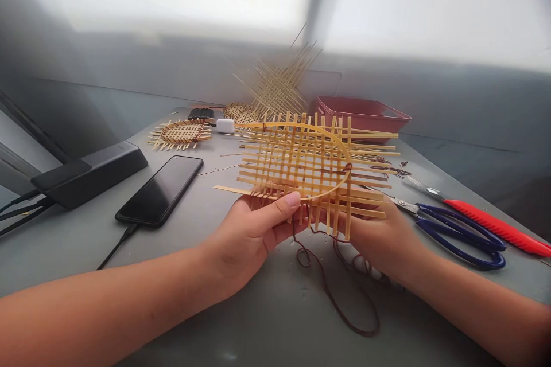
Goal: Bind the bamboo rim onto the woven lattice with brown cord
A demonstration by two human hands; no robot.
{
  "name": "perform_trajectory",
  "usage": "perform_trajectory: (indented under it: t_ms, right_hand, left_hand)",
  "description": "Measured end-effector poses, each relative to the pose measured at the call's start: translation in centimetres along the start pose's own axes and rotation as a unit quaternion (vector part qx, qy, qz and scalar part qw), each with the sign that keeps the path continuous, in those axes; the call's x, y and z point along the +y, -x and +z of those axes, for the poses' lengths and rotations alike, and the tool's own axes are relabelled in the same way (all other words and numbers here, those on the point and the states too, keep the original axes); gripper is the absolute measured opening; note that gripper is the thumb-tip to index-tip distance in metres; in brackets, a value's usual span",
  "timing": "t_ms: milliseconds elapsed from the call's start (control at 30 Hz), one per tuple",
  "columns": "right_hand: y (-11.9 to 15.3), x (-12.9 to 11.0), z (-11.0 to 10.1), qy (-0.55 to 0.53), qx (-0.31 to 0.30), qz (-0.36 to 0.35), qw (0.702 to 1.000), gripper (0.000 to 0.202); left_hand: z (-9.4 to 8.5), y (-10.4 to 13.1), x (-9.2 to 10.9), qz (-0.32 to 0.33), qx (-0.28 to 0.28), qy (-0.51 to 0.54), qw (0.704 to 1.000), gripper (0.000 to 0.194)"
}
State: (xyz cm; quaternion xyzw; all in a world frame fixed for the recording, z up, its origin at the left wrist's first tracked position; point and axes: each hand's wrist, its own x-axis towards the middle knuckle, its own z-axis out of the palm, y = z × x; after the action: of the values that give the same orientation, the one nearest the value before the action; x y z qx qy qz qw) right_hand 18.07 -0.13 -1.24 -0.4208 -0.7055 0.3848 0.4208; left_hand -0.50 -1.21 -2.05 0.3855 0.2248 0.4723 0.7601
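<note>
Above the grey table [241,309] I hold a flat woven lattice of pale bamboo strips [310,163] with a thin bent hoop lying on it. My left hand [249,232] grips its near edge, thumb on top. My right hand [383,238] holds the near right corner from beneath, its fingers hidden behind the strips. A dark brown thread [340,298] hangs from the lattice and loops on the table between my hands.
Blue-handled scissors [456,232] and a red-handled tool [495,226] lie at the right. A black phone [161,189] on a cable and a dark box [90,172] are at the left. Behind are smaller woven pieces [183,133], a white earbud case [225,125], a red tray [365,114].
</note>
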Motion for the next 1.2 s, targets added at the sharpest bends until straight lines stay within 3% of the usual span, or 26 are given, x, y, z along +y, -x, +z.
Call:
perform_trajectory:
  t_ms: [600, 933, 1200]
  right_hand:
    - [0.03, 0.03, -0.03, 0.035, 0.029, -0.012, 0.999, 0.021]
    - [0.15, 0.08, 0.25, 0.024, 0.059, -0.03, 0.998, 0.005]
    - [0.11, 0.59, 0.26, -0.044, 0.06, -0.037, 0.997, 0.013]
  left_hand:
    - [0.13, -0.1, 0.12, -0.007, -0.003, 0.023, 1.0, 0.013]
    - [0.1, -0.01, 0.11, -0.02, -0.008, 0.026, 0.999, 0.012]
    - [0.12, -0.12, 0.14, -0.031, -0.003, 0.035, 0.999, 0.014]
